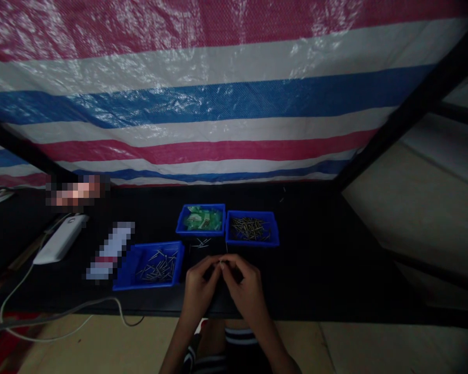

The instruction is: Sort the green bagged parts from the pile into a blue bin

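Note:
My left hand (pixel 200 283) and my right hand (pixel 245 284) meet at the fingertips above the black table (pixel 315 259), near its front edge. Thumbs and forefingers of both are pinched together around a tiny pale thing, too small to make out. Left of my hands, a blue tray (pixel 128 267) holds silvery nail-like pieces (pixel 159 267). Beyond my fingers stands a blue tray (pixel 200 233) with green plastic packets (pixel 205 218). Beside it on the right, another blue tray (pixel 253 243) contains darker, brass-coloured nail-like pieces (pixel 247 227). Several loose thin metal pieces (pixel 201 243) lie in front of the packets' tray.
On the left lie a white power strip (pixel 60 240) with cables (pixel 117 301) and a blurred-out flat object (pixel 111 252). A striped plastic sheet (pixel 218 104) hangs behind the table. Black frame posts (pixel 405 111) slant up at both sides. Small scraps (pixel 283 196) lie at the back.

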`<state>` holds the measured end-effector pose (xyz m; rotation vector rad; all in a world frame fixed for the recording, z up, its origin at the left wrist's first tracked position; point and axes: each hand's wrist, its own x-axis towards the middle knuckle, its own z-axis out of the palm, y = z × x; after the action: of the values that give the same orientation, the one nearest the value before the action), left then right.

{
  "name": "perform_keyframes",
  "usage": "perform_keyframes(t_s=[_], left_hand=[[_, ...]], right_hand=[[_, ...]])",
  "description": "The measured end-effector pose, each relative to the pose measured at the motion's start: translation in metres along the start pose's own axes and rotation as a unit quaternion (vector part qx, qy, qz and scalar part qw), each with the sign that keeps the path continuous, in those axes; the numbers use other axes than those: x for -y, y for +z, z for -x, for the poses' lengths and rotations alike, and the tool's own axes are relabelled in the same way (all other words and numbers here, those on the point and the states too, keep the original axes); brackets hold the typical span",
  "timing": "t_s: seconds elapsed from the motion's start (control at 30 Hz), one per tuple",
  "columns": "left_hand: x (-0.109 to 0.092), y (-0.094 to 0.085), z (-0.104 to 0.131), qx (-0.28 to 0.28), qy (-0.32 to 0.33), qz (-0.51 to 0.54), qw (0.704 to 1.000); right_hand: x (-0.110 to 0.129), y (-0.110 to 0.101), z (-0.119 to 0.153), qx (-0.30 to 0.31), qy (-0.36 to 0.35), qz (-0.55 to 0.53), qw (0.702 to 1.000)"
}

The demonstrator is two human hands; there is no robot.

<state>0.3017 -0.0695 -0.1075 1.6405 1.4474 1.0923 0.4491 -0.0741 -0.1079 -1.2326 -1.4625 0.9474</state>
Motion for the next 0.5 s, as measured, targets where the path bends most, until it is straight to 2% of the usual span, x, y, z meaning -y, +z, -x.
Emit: perform_keyframes(t_s=[0.5], left_hand=[[0.0027, -0.0007, 0.0014, 0.004, -0.011, 0.028, 1.000]], right_hand=[[0.0020, 0.0007, -0.0014, -0.013, -0.019, 0.007, 1.000]])
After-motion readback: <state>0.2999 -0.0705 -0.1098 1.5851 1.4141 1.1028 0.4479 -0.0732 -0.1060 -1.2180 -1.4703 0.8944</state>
